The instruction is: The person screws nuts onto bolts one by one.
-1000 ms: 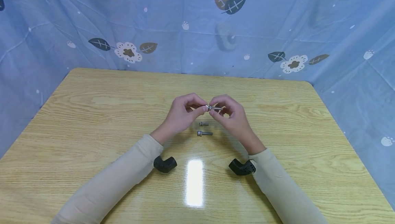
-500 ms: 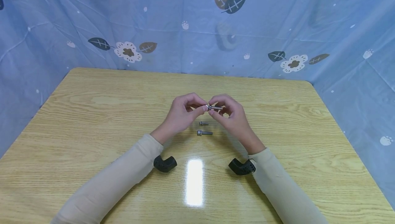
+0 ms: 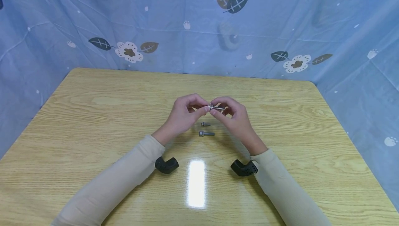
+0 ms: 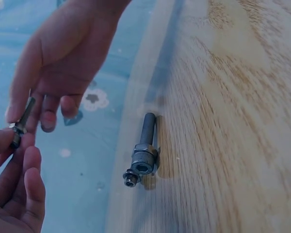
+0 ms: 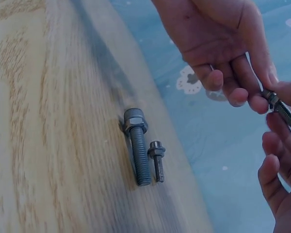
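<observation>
My left hand (image 3: pixel 188 110) pinches the head end of a metal bolt (image 3: pixel 219 108) between thumb and fingertips, above the wooden table. From the other side my right hand (image 3: pixel 233 115) has its thumb and index finger around a nut (image 4: pixel 20 128) that sits on the bolt close to its head. The threaded shank points toward the right palm. Fingertips partly cover head and nut. Below the hands lie a large socket-head bolt (image 5: pixel 138 150) and a small bolt (image 5: pixel 158 162), side by side, each with a nut up against its head.
The wooden table (image 3: pixel 109 122) reaches out on both sides of the hands. A blue patterned cloth (image 3: pixel 174 18) hangs behind its far edge. Black curved wrist mounts (image 3: pixel 166 165) stick out below both sleeves. A bright light reflection lies on the tabletop in front.
Both hands stay almost in place, still holding the bolt and its nut. The right fingertips shift slightly to the left around the nut. The two bolts on the table have not moved.
</observation>
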### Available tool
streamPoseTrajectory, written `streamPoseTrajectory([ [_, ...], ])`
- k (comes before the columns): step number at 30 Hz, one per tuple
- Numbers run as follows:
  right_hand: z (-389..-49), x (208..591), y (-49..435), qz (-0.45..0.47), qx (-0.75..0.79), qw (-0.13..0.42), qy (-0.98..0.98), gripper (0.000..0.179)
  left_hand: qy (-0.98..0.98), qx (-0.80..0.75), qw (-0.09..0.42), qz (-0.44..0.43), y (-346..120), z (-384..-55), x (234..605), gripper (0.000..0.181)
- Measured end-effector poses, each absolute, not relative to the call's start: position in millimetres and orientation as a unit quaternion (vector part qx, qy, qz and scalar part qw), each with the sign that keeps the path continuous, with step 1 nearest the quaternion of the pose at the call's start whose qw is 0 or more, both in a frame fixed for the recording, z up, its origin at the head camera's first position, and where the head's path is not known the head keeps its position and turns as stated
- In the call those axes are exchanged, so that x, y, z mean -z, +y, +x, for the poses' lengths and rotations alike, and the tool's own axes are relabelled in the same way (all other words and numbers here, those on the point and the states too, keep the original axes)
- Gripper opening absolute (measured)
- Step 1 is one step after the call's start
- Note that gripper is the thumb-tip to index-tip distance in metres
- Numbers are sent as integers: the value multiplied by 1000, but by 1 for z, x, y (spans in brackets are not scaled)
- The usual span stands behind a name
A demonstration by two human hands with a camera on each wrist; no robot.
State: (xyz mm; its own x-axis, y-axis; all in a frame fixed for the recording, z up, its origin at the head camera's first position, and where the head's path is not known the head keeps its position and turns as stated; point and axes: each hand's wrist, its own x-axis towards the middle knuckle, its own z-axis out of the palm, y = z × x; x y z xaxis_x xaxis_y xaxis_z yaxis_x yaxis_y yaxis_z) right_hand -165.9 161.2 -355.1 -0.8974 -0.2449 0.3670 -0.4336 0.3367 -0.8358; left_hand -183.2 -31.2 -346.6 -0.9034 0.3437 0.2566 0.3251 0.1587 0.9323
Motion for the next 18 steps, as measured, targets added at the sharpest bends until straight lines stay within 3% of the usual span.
streamPoseTrajectory([
  [18,-165,357,160,187,-531,89,-822,14,763,-608,11,222,-33,-181,347,5],
])
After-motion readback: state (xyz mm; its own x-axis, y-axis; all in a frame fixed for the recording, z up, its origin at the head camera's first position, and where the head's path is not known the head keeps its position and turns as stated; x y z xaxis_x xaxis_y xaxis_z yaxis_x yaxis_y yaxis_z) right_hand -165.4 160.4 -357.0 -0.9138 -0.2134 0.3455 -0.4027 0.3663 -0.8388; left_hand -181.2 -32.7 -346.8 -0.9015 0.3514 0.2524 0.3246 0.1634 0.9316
